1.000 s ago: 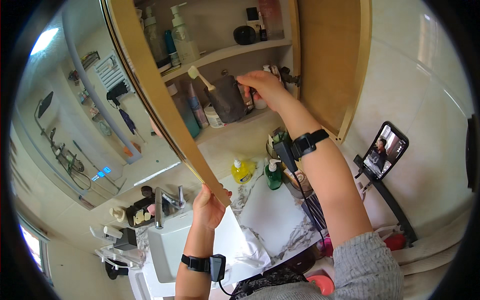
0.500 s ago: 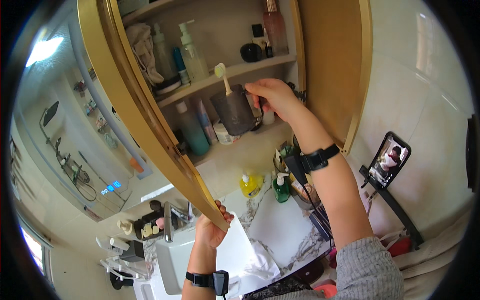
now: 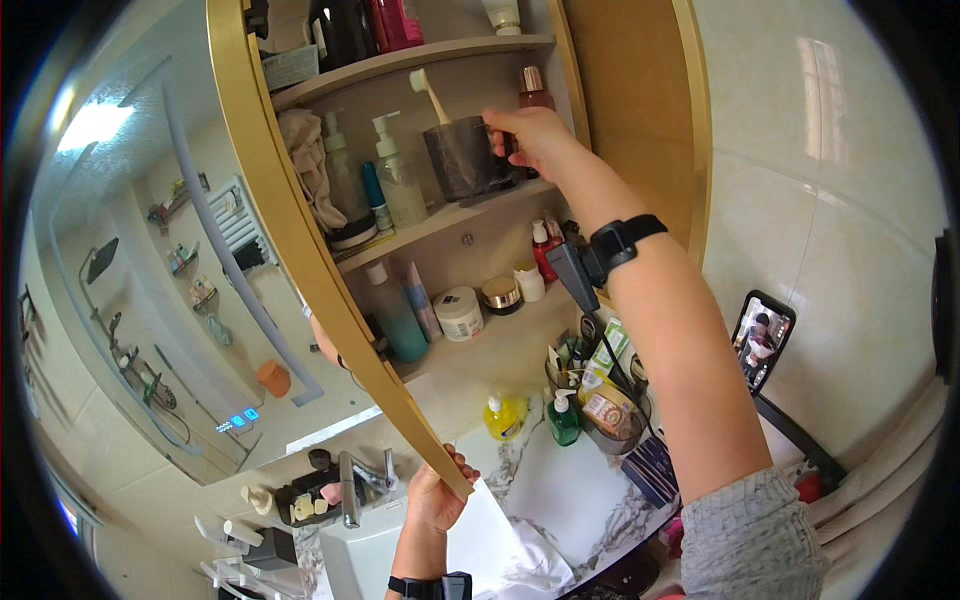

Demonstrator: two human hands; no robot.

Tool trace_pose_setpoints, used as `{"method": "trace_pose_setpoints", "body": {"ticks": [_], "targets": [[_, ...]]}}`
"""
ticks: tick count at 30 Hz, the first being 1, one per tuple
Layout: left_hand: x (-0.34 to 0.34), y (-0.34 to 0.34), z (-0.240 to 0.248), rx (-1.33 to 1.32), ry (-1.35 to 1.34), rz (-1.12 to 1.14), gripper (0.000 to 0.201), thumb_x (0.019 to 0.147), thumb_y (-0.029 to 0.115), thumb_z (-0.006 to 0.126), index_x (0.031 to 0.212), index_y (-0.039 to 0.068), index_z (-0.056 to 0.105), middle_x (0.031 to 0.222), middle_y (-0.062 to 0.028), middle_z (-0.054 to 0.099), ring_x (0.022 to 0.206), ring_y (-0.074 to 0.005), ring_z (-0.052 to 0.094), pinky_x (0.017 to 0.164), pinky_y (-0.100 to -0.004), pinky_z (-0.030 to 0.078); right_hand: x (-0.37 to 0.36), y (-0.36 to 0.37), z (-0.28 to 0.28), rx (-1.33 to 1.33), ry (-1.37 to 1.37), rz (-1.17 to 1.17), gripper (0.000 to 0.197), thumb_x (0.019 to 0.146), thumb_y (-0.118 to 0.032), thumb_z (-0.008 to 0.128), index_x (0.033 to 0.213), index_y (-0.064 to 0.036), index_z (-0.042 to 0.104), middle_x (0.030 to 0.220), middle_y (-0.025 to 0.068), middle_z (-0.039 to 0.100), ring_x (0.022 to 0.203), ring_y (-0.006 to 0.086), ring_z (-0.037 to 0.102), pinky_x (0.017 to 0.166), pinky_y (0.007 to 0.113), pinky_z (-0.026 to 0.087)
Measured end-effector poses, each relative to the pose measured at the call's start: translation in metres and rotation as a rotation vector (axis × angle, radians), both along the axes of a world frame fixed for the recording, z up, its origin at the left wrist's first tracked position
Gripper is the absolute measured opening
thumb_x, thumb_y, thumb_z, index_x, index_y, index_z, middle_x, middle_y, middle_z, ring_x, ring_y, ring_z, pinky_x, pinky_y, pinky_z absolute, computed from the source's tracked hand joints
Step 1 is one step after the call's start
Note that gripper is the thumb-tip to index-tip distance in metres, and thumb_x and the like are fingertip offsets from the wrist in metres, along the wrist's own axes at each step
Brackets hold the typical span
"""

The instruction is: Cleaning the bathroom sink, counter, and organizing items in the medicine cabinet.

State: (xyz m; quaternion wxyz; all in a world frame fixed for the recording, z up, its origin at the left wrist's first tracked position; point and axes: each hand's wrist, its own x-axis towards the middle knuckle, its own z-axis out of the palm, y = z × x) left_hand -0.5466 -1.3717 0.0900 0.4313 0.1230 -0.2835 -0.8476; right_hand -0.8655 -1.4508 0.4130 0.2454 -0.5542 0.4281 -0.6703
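Note:
My right hand (image 3: 543,140) is closed on the handle of a dark translucent mug (image 3: 460,165). A toothbrush (image 3: 433,98) with a pale handle stands in the mug, leaning left, head up. The mug is just above the front of the middle cabinet shelf (image 3: 415,235); whether its base touches is unclear. Left of it on that shelf are a clear pump bottle (image 3: 398,180) and a blue tube (image 3: 374,185). Behind my right hand shows a reddish bottle (image 3: 534,88). My left hand (image 3: 436,500) grips the lower corner of the open mirrored door's gold frame (image 3: 420,432).
On the lower shelf are a teal bottle (image 3: 398,320), a white jar (image 3: 459,314) and a gold-lidded jar (image 3: 501,294). Below, the marble counter (image 3: 545,480) holds a yellow bottle (image 3: 500,418), a green pump bottle (image 3: 563,420) and a sink with a faucet (image 3: 348,490). A phone (image 3: 763,340) stands right.
My right hand has raised the mug with the toothbrush from below the middle shelf's edge to above it. My left hand keeps its grip on the door. The view has tilted upward.

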Motion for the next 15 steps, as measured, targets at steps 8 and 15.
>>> {"method": "trace_pose_setpoints", "body": {"ticks": [8,15], "targets": [[0.000,-0.002,-0.001,-0.013,-0.024,-0.008,0.024,0.080,0.022,0.062,0.095,0.005,0.054,0.082,-0.0082,0.059,0.069,-0.0243,0.060,0.073,-0.0394,0.048,0.002,-0.023,0.000,0.055,0.163,-0.213,0.031,0.081,-0.035,0.062,0.085,-0.0041,0.061,0.068,0.0021,0.058,0.061,0.0089,0.056,0.045,0.023,0.046],[-0.003,0.000,0.003,-0.023,-0.022,0.027,0.017,0.082,0.017,0.058,0.094,0.006,0.055,0.077,-0.0071,0.059,0.068,-0.0215,0.060,0.068,-0.0365,0.048,0.000,-0.018,0.004,0.208,0.471,-0.484,0.040,0.081,-0.040,0.059,0.095,-0.0022,0.061,0.073,0.0039,0.056,0.057,0.0099,0.055,0.045,0.025,0.050]]}}
